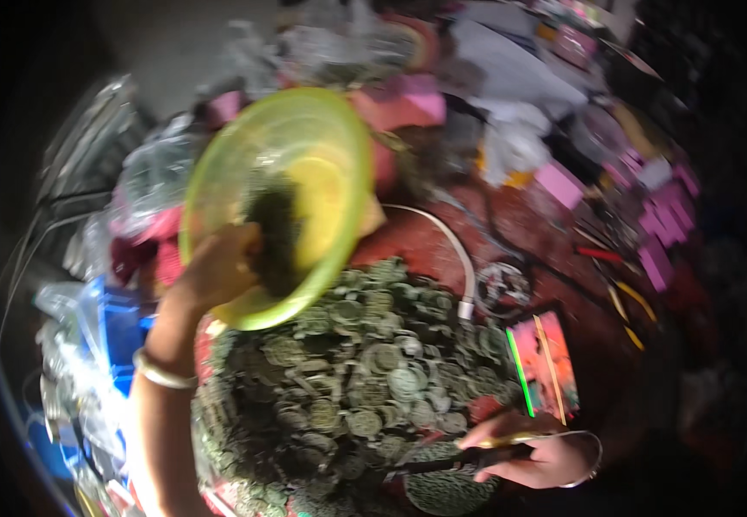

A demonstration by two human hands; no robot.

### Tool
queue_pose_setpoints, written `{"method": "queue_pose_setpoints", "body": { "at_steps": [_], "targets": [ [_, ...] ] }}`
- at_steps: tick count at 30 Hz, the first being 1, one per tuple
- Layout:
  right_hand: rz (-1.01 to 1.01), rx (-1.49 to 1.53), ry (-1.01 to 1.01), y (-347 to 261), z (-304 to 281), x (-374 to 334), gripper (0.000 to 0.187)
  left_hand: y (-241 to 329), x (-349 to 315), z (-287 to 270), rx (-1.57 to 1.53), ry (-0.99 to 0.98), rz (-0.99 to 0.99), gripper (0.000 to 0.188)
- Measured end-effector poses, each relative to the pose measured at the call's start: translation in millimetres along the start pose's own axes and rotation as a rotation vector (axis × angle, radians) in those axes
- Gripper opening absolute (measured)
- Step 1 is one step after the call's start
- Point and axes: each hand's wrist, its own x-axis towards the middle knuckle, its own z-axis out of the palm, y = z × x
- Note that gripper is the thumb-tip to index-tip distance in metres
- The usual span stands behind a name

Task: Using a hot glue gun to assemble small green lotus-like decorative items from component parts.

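My left hand (234, 257), blurred by motion, is at the near left side of a yellow-green plastic basin (358, 159), its fingers curled inside the rim. Against those fingers is a dark, smeared clump (275, 226) whose kind I cannot make out. Below the basin spreads a large heap of greyish-green, coin-like discs (382, 370). At the heap's lower right, my right hand (544, 455) is closed around a slim tool (511, 439) with a yellow handle and a dark, thin part. The tool lies over a larger round, textured piece (449, 493).
Right of the heap, a phone (543, 366) with a lit screen lies on the red surface (425, 234). A white cable (458, 248) curves behind the heap. Yellow-handled pliers (630, 312) and pink blocks (666, 215) sit farther right. Plastic bags (162, 177) crowd the left.
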Motion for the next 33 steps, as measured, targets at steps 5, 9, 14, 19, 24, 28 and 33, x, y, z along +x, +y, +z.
{"method": "queue_pose_setpoints", "body": {
  "at_steps": [5, 9, 14, 19, 24, 28, 33],
  "targets": [
    [0.097, 0.114, 0.016, -0.6, -4.4, -3.4, 0.044, 11.2, 10.6, -5.3, -0.047, -0.05, -0.073, 0.025],
    [0.198, 0.202, 0.022, -3.9, -4.1, -13.1, 0.043, 20.3, 12.8, -18.1, -0.117, -0.167, -0.066, 0.024],
    [0.158, 0.211, -0.001, -5.4, -2.0, -7.3, 0.043, 28.5, 20.3, -13.3, -0.115, 0.342, -0.104, 0.022],
    [0.131, 0.204, 0.077, -5.6, 0.1, -6.7, 0.04, 49.1, 41.9, -8.9, -0.051, 0.486, -0.044, 0.02],
    [0.223, 0.018, -0.015, -10.7, -0.3, -1.7, 0.03, 39.8, 30.5, -2.2, -0.135, 0.409, 0.109, 0.014],
    [0.167, 0.019, 0.009, -9.8, 4.2, -8.9, 0.034, 36.8, 19.2, -11.1, -0.279, 0.384, -0.045, 0.014],
    [0.143, -0.011, 0.058, -11.5, 7.0, -15.9, 0.034, 5.8, 2.7, -19.8, -0.287, 0.186, -0.088, 0.025]
  ]
}}
